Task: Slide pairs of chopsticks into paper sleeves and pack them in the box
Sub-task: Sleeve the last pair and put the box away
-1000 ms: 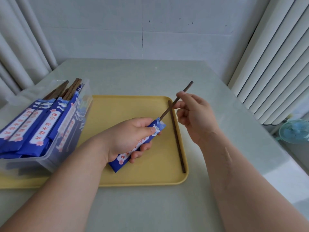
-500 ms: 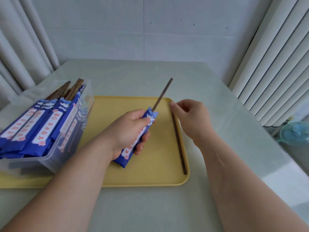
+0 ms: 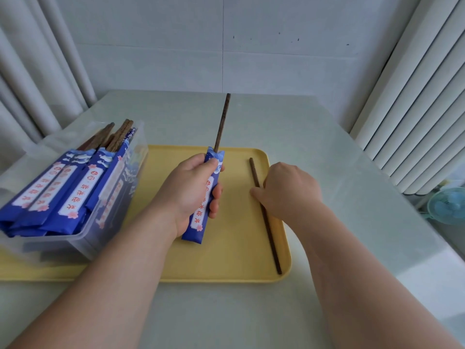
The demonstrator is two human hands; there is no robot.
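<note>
My left hand point(image 3: 188, 190) grips a blue paper sleeve point(image 3: 198, 224) above the yellow tray point(image 3: 234, 263). One dark wooden chopstick point(image 3: 222, 122) stands out of the sleeve's top, pointing away from me. A second, loose chopstick point(image 3: 271, 239) lies along the tray's right side. My right hand point(image 3: 289, 190) rests over its upper half, fingers curled down around it with the fingertips on its left side. A clear plastic box point(image 3: 115, 205) at the left holds several sleeved pairs point(image 3: 75, 195) leaning to the left.
The tray sits on a pale grey table point(image 3: 339, 172) set against a white wall. Curtains hang at the back left, and white vertical slats point(image 3: 415, 109) run along the right. A small blue fan point(image 3: 448, 205) stands beyond the table's right edge.
My right hand let go of the chopstick in the sleeve and dropped onto the loose chopstick on the tray. My left hand turned the sleeve more upright.
</note>
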